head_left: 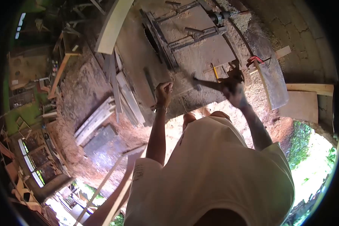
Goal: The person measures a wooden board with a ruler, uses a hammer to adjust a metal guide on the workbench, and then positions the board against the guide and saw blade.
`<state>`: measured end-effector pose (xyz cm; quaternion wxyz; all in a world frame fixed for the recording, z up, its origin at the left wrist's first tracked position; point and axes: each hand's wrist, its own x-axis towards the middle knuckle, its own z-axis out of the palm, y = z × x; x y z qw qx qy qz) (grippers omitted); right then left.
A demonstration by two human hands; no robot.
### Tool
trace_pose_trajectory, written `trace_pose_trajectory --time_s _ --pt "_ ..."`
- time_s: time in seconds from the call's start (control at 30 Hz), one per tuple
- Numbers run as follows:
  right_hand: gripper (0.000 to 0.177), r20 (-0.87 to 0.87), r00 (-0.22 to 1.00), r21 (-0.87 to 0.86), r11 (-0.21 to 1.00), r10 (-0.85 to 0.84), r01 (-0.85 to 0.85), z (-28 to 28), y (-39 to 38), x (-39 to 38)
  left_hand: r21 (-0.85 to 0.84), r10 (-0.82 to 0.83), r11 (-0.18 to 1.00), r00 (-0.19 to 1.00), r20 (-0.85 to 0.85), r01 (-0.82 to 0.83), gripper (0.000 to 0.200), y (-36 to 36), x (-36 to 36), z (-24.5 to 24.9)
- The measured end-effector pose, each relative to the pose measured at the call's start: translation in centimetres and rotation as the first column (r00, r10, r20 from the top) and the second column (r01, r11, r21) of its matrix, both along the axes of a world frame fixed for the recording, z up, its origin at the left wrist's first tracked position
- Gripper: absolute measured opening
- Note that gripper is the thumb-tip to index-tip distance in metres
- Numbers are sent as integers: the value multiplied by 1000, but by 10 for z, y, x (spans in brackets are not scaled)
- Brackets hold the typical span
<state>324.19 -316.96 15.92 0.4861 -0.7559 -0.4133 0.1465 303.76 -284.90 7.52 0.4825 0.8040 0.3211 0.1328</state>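
My left hand (164, 94) is closed, fingers curled, over the front part of the sawdust-covered work table (135, 49). Whether anything small sits in its fingers cannot be made out. A dark narrow strip (149, 81) lies on the table just beyond it. To the right, my right hand (234, 92) is wrapped round a dark, flat, bar-like tool (209, 83) that points left across the table, its far end slightly blurred. Beyond that hand lies a yellow pencil-like stick (215, 71). Dark metal rails (164, 43) are set in the tabletop farther back.
A pale board (114, 24) juts in at the upper left. Stacked wood strips (96, 116) lie on the left. A red clamp (256, 59) sits by a curved grey panel (273, 84) on the right. Sawdust (258, 116) covers the floor.
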Motion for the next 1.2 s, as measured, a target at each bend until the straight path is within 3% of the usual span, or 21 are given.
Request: trace_pose_trajectory --time_s 0.07,0.1,0.17,0.23,0.3,0.37,0.43,0.47,0.63,0.77,0.8,0.9,0.93,1.03,1.07,1.17,1.2 --pt "20 -126 992 -26 1000 -8 5 -27 -41 16 -364 222 908 975 6 -205 21 -25 -10 -22" --pt "22 -372 926 -147 989 -67 12 -29 -52 18 -526 329 800 944 -18 -289 23 -36 -14 -31" --pt "31 -678 701 -365 929 -222 -58 -49 -76 18 -652 436 665 898 -56 -364 24 -52 -19 -55" --pt "36 -733 666 -435 849 -140 -300 -73 -69 6 -741 507 538 856 -97 -402 22 -67 -23 -75" --pt "34 -828 521 -424 841 -209 -336 -86 -46 -22 -800 564 448 821 -94 -400 20 -82 -25 -83" --pt "28 -843 499 -391 866 -200 -313 -130 -33 -51 -805 581 429 808 -101 -410 19 -90 -25 -88" --pt "27 -860 444 -386 891 -253 -239 -116 -13 -64 -839 583 373 803 -120 -396 20 -98 -25 -92" --pt "27 -787 562 -439 871 -253 -222 -120 -13 -69 -861 587 348 802 -108 -370 20 -102 -26 -96" --pt "25 -705 652 -536 812 -280 -231 -92 -25 -57 -886 501 350 860 -97 -303 21 -118 -27 -104" --pt "24 -620 750 -602 753 -230 -267 -55 -38 -46 -595 315 742 944 -95 -308 10 -123 -23 -103" --pt "23 -599 769 -623 732 -221 -276 -46 -41 -46 -101 226 968 972 -55 -231 6 -123 -25 -109" --pt "23 -294 956 -589 791 -18 -167 -35 -54 -51 222 253 944 967 -7 -245 12 -114 -25 -96" --pt "22 -228 973 -517 844 28 -145 -25 -54 -53 212 230 947 970 74 -240 11 -109 -26 -98" --pt "22 -158 984 -416 898 86 -145 -38 -62 -55 359 153 919 987 54 -162 10 -102 -34 -97" --pt "19 -208 971 -242 956 119 -169 -53 -57 -57 292 116 949 993 33 -121 10 -103 -36 -103" --pt "15 -490 868 -356 928 -84 -112 -53 -34 -65 264 87 958 991 104 -112 11 -111 -36 -108" --pt "12 -591 802 -316 940 -86 -132 -55 -28 -65 278 87 954 992 89 -109 11 -112 -36 -105"
